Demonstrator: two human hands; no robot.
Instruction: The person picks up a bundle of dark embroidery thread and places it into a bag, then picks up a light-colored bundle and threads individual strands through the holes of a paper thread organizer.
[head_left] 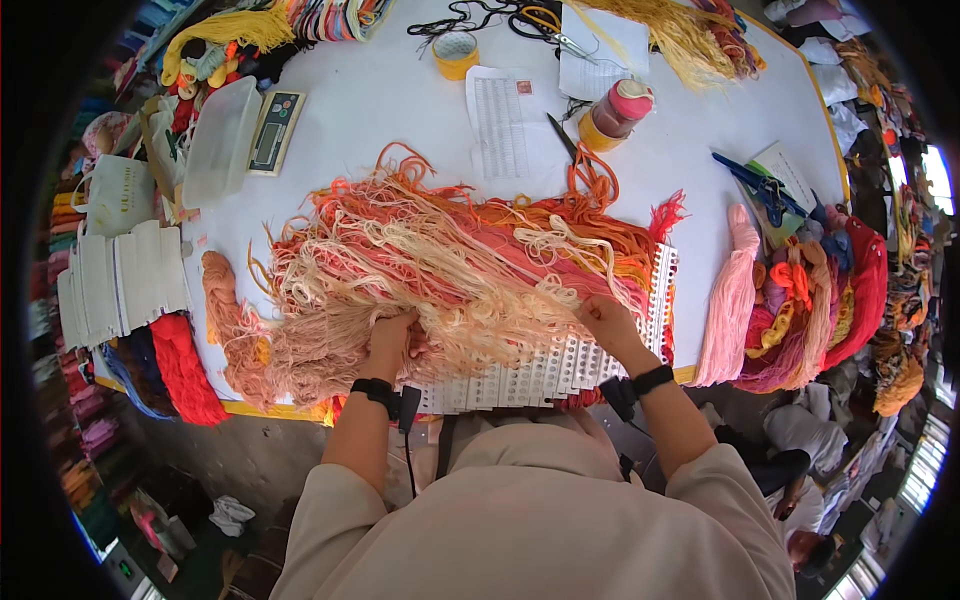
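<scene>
A large loose heap of embroidery thread (400, 240) in cream, pink, coral and orange lies across the near side of the table. My left hand (393, 335) is closed on dusty-pink thread (320, 350) at the heap's near edge, its fingertips partly buried in strands. Further right, my right hand (608, 322) is pinched at the ends of the cream thread (520, 310), which spreads between both hands. Under the heap, rows of white punched cards (500, 388) run along the table's near edge, and more hole-edged strips show beside the right hand.
Pink thread skeins (730, 300) and mixed coloured bundles lie right, near blue-handled scissors (765, 190). Left are stacked white cards (125, 280), a clear plastic tub (222, 140) and a digital scale (275, 133). Beyond the heap stand a lidded jar (617, 110), a tape roll (456, 55) and paper (503, 120).
</scene>
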